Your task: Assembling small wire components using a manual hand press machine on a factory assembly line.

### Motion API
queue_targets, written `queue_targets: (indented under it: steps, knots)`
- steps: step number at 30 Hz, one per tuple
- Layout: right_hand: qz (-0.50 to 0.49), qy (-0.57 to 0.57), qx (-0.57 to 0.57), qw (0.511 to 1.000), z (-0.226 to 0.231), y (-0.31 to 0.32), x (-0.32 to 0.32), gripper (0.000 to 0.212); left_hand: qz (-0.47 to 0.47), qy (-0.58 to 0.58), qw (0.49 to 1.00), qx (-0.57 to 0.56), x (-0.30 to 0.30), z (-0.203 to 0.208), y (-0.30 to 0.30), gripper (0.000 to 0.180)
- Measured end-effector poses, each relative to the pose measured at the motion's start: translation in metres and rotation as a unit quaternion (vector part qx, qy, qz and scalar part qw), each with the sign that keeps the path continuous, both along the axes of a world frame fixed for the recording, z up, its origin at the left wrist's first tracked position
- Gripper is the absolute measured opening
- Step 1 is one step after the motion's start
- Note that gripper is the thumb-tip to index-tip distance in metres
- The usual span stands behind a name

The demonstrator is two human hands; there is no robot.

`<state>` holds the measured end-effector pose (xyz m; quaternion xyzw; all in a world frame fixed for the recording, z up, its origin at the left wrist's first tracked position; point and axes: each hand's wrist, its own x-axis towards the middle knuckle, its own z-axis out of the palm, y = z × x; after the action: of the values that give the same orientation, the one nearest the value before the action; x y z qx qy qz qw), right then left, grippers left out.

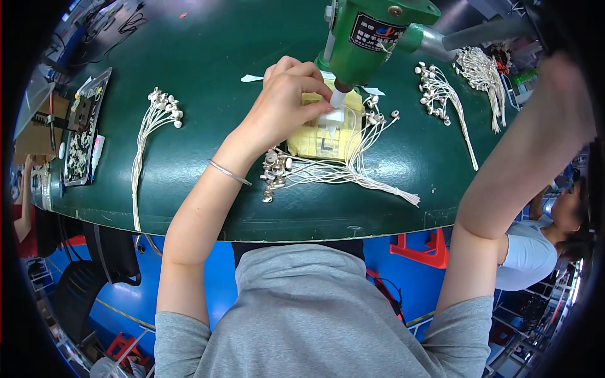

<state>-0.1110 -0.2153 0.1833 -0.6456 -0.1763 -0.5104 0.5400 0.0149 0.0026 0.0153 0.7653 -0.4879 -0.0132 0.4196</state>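
Note:
My left hand (293,94) reaches in under the green hand press (372,44), thumb and fingertips pinched together beside its white plunger (338,97). What they hold is too small to make out. Below the plunger sits a white block (334,118) on a yellow-taped base (309,142). White wires with small round metal-and-white ends (277,164) lie bunched at the base's near side, more fanning up its right. My right arm stretches to the upper right, where my right hand (567,82) is dark and blurred near the end of the press lever (488,33); its fingers cannot be made out.
One wire bundle (148,129) lies on the green table (208,69) at left; another bundle (450,94) and a larger pile (482,69) lie at right. A black tray (82,145) of small parts stands far left. Another person (535,246) sits at right, near a red stool (422,250).

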Motion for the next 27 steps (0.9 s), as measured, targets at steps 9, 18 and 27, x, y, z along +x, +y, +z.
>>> queue_targets:
  steps: [9, 18, 27]
  knots:
    - [0.023, -0.099, -0.117, 0.988, -0.047, 0.048, -0.084, 0.039, 0.016, -0.101, 0.994, 0.025, -0.007, 0.0, 0.003, 0.018]
    - [-0.008, -0.032, -0.082, 0.996, -0.025, 0.022, -0.046, 0.033, 0.033, -0.079, 0.996, -0.009, -0.029, 0.015, 0.051, 0.033]
    - [-0.004, 0.057, -0.026, 0.998, 0.006, -0.012, 0.035, 0.024, 0.079, 0.006, 0.995, 0.056, -0.071, 0.006, 0.101, 0.034]
